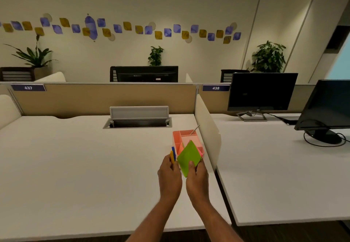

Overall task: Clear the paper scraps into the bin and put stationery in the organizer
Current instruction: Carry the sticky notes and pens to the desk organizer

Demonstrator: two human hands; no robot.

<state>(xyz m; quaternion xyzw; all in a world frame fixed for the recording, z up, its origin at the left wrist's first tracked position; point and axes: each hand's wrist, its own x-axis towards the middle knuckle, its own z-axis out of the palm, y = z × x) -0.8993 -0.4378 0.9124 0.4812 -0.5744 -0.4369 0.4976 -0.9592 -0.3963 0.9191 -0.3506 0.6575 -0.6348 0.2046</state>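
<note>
On the white desk (pixel 75 166), near its right edge, the left hand (pixel 169 175) is closed around a few blue and yellow pens (pixel 172 155). Beside it, the right hand (pixel 197 179) pinches a green paper pad (pixel 189 156), tilted in front of the pink organizer (pixel 186 137). A white divider (pixel 207 132) stands just right.

We see a pink organizer (pixel 186 139), a green pad (pixel 189 157), blue and orange items (pixel 173 155), a white surface (pixel 75 156), black monitors (pixel 262 92), and purple-and-yellow wall shapes (pixel 121 28).
</note>
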